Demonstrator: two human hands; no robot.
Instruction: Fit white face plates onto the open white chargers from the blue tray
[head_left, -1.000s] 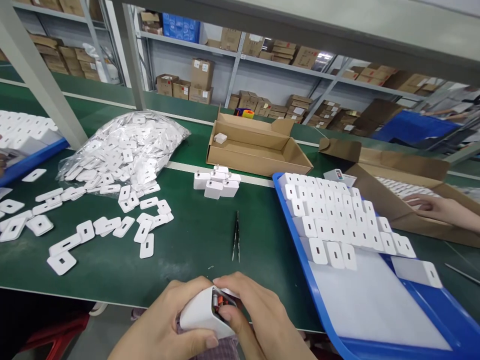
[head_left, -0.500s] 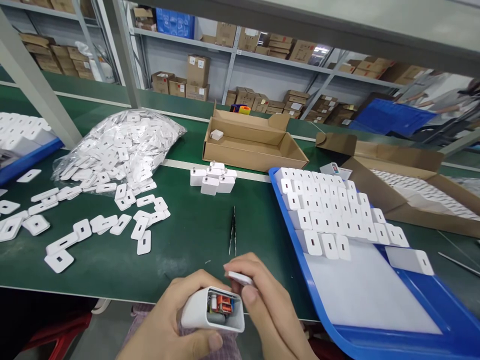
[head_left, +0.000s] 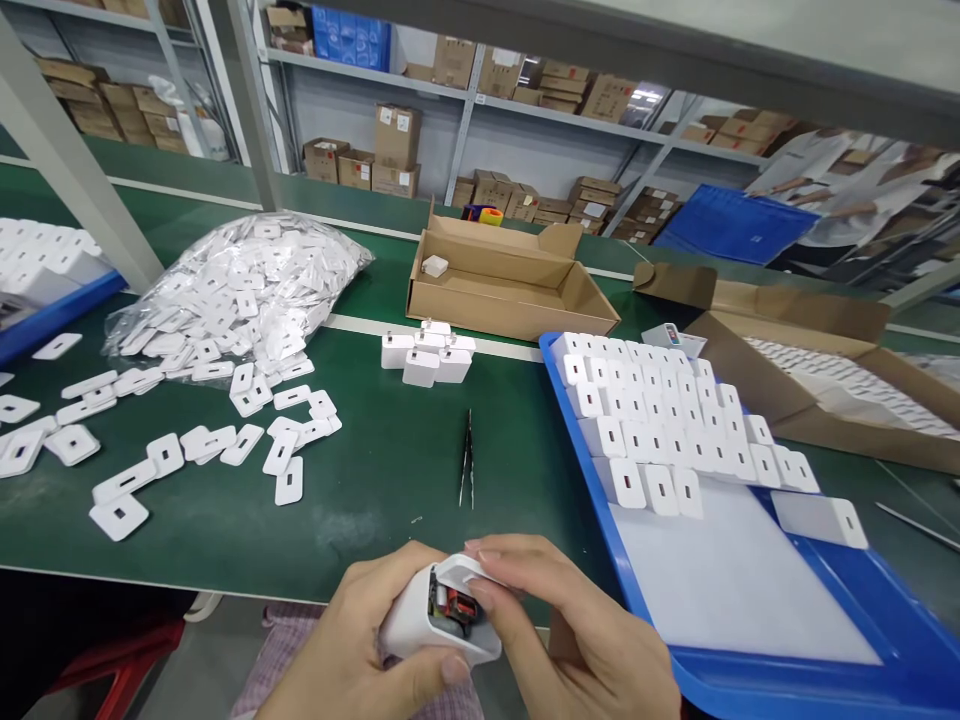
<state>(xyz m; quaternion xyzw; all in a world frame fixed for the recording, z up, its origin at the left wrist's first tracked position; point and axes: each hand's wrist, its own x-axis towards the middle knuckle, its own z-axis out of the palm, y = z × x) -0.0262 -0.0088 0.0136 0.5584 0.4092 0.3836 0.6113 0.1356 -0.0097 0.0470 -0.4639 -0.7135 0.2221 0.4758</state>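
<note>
With my left hand (head_left: pixel 367 630), at the bottom middle of the frame, I grip a white case (head_left: pixel 409 625), fingers and thumb closed around its sides. Its open end faces right, and small electronic parts (head_left: pixel 459 606) show inside, some of them red. My right hand (head_left: pixel 577 620), just beside it, pinches a thin white cap (head_left: pixel 459 570) between thumb and fingertips. I have that cap tilted at the upper edge of the opening, so the end is only partly covered; I cannot tell whether it touches the rim.

On the green desk (head_left: pixel 390 465), tweezers (head_left: pixel 469 440) lie near the centre of the frame, just above my hands. Beyond them stands a little cluster of white plugs (head_left: pixel 421 368), and behind those an open cardboard box (head_left: pixel 480 312) with one white piece (head_left: pixel 434 266) in its left end. Loose caps (head_left: pixel 120 517) are scattered over the left of the frame, spreading out below a clear bag (head_left: pixel 262 285) full of them. At the right, a blue tray (head_left: pixel 885 620) carries rows of white cases (head_left: pixel 656 405), with a single case (head_left: pixel 810 518) lying apart by its right edge.
</note>
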